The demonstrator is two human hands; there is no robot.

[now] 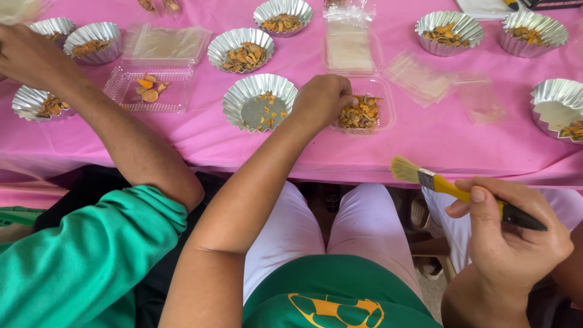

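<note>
Two hands at work. Our left hand [322,100] has its fingers bunched closed on the dried orange slices [363,114] in the clear plastic tray [390,97]; we cannot tell if any are held. Our right hand [510,243] is wrapped round the paintbrush [461,193], bristles pointing left, handle running right, well short of the tray. Left hand nearer.

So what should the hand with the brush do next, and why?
Probably bring the brush in the right hand up to the nearly empty foil cup and sweep out its last orange bits. The left hand is already at the clear tray beside it, which holds a pile of the same chips.
</note>
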